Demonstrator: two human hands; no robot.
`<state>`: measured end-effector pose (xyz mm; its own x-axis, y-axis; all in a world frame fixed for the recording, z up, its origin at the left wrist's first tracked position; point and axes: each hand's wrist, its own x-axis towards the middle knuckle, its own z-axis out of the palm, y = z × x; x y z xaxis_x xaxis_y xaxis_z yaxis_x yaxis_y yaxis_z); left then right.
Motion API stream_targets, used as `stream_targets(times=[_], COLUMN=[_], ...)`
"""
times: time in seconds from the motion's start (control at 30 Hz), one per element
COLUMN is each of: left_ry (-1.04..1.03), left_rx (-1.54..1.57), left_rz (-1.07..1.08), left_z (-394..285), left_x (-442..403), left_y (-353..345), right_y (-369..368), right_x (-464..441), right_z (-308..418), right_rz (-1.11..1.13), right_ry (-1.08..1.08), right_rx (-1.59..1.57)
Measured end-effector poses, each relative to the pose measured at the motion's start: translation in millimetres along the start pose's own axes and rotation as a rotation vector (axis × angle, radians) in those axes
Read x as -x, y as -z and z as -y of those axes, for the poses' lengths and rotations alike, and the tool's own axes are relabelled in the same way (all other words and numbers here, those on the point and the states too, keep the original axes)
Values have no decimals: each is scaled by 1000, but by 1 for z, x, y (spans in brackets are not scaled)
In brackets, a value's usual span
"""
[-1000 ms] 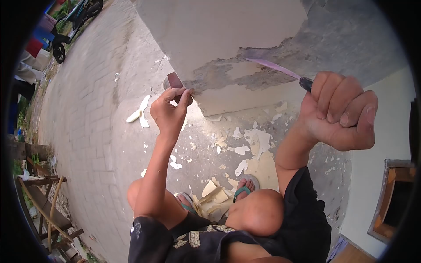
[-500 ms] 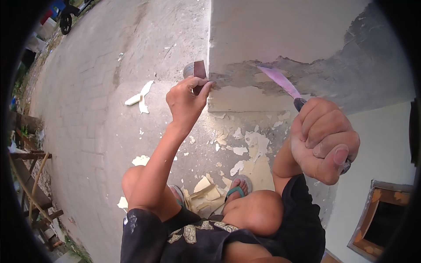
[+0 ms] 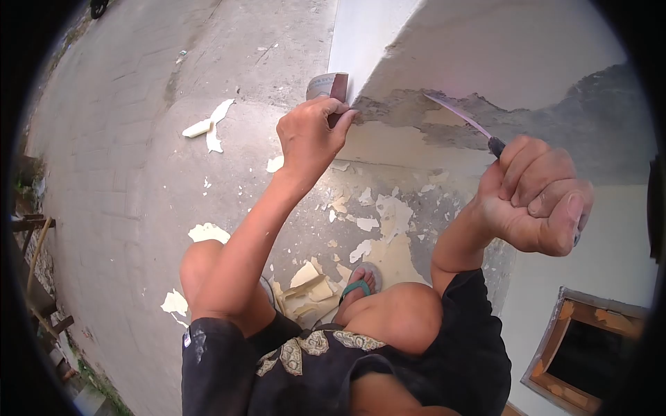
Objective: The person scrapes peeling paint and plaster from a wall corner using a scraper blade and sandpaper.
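My left hand (image 3: 309,135) is at the wall's corner, thumb and fingers pinching a curled strip that looks like sandpaper (image 3: 326,85). The strip has a reddish-brown face and a grey printed back, and it stands up beside the corner edge. My right hand (image 3: 534,197) is wrapped in a fist round the dark handle of a scraper with a long thin blade (image 3: 463,116). Its blade tip meets the wall (image 3: 409,132) along a ragged line where peeling paint borders bare grey plaster. Most of the handle is hidden inside my fist.
Paint flakes (image 3: 394,215) litter the concrete floor round my sandalled feet. Larger curled paint pieces (image 3: 305,295) lie between my feet, and another peeled piece (image 3: 211,126) is further left. A wooden-framed opening (image 3: 586,347) is at lower right, and wooden pieces (image 3: 41,277) stand at far left.
My view has shifted, now showing the wall's white side face. The scraper blade has turned more edge-on, its tip still at the wall. The strip in my left hand shows more printed back.
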<state>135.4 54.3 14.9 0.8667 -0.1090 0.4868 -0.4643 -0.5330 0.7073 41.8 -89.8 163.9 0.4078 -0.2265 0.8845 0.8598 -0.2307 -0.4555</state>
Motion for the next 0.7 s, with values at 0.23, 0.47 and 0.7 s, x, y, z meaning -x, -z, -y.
stream_targets(times=[0.23, 0.47, 0.7], left_ry=[2, 0, -4], left_rx=[-2, 19, 31], left_rz=[25, 10, 3], left_z=[-1, 0, 2], left_x=[-1, -1, 1], left_y=[3, 0, 0], right_y=[-15, -8, 6], right_x=[5, -1, -3], right_z=[-23, -16, -5], right_rz=[-86, -10, 125], right_ry=[-98, -46, 27], right_rx=[211, 26, -29])
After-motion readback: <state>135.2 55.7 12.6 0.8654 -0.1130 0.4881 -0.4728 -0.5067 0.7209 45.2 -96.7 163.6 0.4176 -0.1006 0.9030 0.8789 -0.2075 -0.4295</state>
